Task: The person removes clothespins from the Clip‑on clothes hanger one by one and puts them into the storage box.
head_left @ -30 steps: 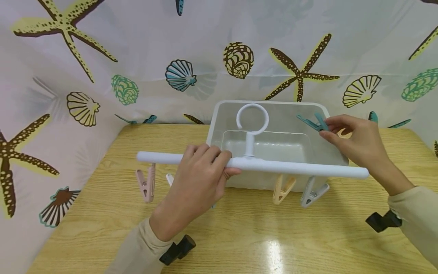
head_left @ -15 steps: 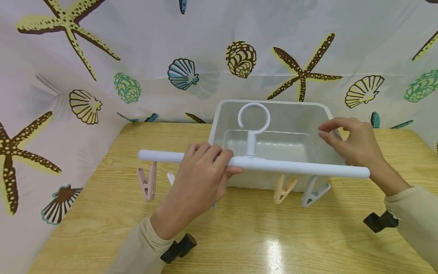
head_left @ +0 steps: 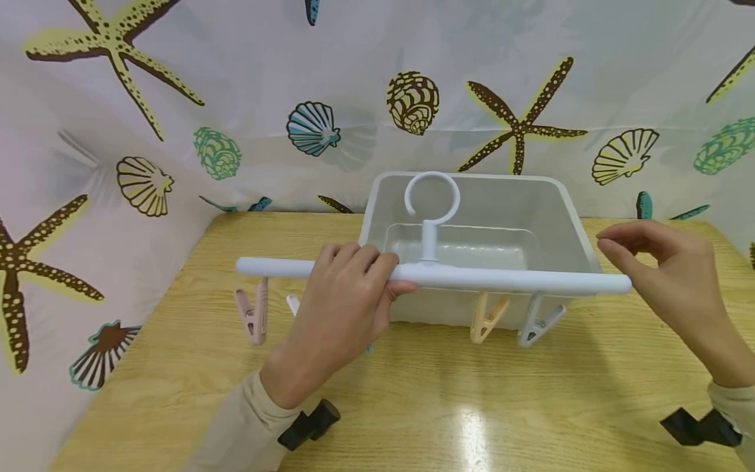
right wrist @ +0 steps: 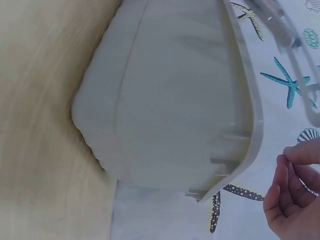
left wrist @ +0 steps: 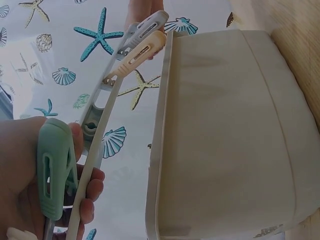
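Observation:
My left hand [head_left: 361, 278] grips a white hanger bar [head_left: 507, 280] left of its ring hook [head_left: 432, 196] and holds it level over the table, in front of a white plastic bin [head_left: 566, 196]. Under the bar hang a pink peg [head_left: 252, 319], a beige peg [head_left: 486, 318] and a grey peg [head_left: 538, 324]. In the left wrist view a green peg [left wrist: 56, 172] lies against my left hand [left wrist: 20, 170]. My right hand [head_left: 639, 252] hovers by the bar's right end with loosely curled fingers, holding nothing.
The wooden table [head_left: 448, 406] is walled by a curtain [head_left: 177, 98] printed with shells and starfish at the back and left. The bin [right wrist: 175, 100] stands at the table's far middle. Black camera mounts [head_left: 307, 423] sit at both wrists.
One second ago my right hand pinched a teal peg over the bin's right rim. It let the peg go, which is now out of sight, and drew back to the right.

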`<state>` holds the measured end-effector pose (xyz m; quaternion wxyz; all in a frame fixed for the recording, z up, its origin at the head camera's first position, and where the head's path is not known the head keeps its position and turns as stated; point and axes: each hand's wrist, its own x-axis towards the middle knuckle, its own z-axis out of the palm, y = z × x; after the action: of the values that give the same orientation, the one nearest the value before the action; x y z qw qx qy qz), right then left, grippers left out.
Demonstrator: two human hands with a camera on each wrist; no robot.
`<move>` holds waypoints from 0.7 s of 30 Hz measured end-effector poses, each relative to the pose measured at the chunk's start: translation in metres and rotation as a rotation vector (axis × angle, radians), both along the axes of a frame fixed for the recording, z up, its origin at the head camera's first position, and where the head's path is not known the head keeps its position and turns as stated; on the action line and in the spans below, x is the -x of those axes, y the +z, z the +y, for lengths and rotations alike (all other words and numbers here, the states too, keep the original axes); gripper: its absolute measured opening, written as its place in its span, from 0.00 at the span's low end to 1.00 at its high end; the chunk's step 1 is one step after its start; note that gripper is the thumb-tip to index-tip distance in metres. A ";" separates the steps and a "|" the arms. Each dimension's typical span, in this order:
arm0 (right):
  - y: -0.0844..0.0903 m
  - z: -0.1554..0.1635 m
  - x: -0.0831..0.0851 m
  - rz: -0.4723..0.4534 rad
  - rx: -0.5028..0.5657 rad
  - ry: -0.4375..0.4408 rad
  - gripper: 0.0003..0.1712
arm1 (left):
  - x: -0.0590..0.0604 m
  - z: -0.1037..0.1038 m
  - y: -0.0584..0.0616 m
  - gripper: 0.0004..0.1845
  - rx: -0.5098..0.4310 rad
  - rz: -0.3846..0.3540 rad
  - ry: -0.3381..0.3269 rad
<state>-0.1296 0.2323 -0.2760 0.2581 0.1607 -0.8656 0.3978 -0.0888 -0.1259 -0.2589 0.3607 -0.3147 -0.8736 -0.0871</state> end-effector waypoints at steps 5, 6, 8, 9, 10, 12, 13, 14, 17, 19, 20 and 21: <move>-0.014 0.008 -0.021 -0.065 0.074 0.044 0.11 | 0.002 0.001 0.002 0.15 -0.004 0.005 0.004; -0.017 0.008 -0.026 -0.089 0.084 0.051 0.10 | 0.002 0.001 0.002 0.15 -0.004 0.005 0.003; -0.024 0.006 -0.035 -0.146 0.101 0.059 0.09 | 0.003 0.002 0.003 0.15 -0.004 0.003 0.001; -0.027 0.005 -0.040 -0.179 0.111 0.064 0.08 | 0.003 0.003 0.003 0.15 -0.005 0.001 0.000; -0.030 0.003 -0.044 -0.207 0.119 0.076 0.08 | 0.003 0.003 0.004 0.15 -0.006 0.000 0.000; -0.036 -0.002 -0.051 -0.277 0.135 0.124 0.08 | 0.004 0.004 0.004 0.15 -0.009 -0.003 0.001; -0.038 -0.005 -0.054 -0.311 0.154 0.165 0.09 | 0.004 0.005 0.005 0.15 -0.010 -0.004 0.001; -0.041 -0.008 -0.056 -0.345 0.186 0.215 0.10 | 0.004 0.005 0.005 0.15 -0.011 -0.005 0.002; -0.046 -0.016 -0.062 -0.462 0.284 0.360 0.14 | 0.004 0.007 0.006 0.15 -0.016 -0.007 0.002; -0.048 -0.023 -0.064 -0.515 0.346 0.438 0.17 | 0.004 0.008 0.006 0.14 -0.018 -0.007 0.002; -0.048 -0.026 -0.065 -0.535 0.361 0.459 0.18 | 0.004 0.009 0.006 0.14 -0.019 -0.007 0.002; -0.049 -0.029 -0.066 -0.549 0.375 0.478 0.19 | 0.004 0.009 0.005 0.14 -0.021 -0.008 0.001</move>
<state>-0.0638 0.2037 -0.3248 -0.0576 0.1952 -0.7529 0.6258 -0.0930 -0.1168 -0.2536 0.3605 -0.3103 -0.8743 -0.0971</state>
